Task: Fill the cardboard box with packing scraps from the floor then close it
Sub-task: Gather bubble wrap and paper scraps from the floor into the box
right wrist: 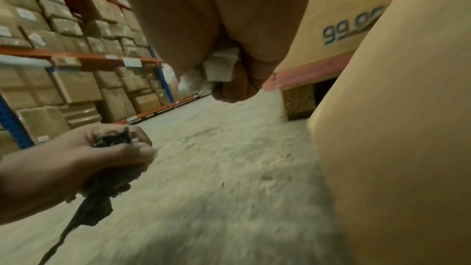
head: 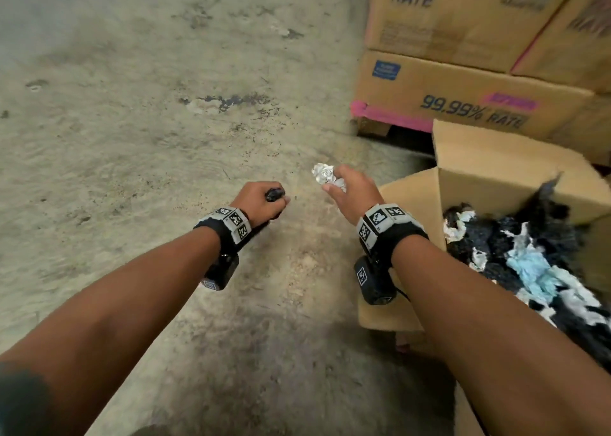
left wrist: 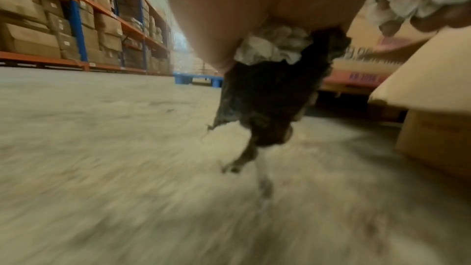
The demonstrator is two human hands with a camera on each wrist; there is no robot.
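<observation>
An open cardboard box (head: 496, 174) stands on the floor at the right, holding black, white and pale blue packing scraps (head: 529, 267). My left hand (head: 264, 201) grips a black scrap (head: 275, 194) above the floor, left of the box. From below, the black scrap (left wrist: 267, 98) hangs out of my fist with a bit of white paper (left wrist: 270, 47) on top. My right hand (head: 347, 187) holds a crumpled white scrap (head: 325, 174) just beside the box's left flap (head: 413, 204). In the right wrist view the white scrap (right wrist: 219, 67) shows between my curled fingers.
Stacked printed cartons (head: 463, 82) on a pink pallet (head: 390, 115) stand behind the box. Bare stained concrete floor (head: 165, 121) spreads to the left and front. Warehouse racks of cartons (left wrist: 63, 27) line the far side, with a blue pallet (left wrist: 196, 80) beyond.
</observation>
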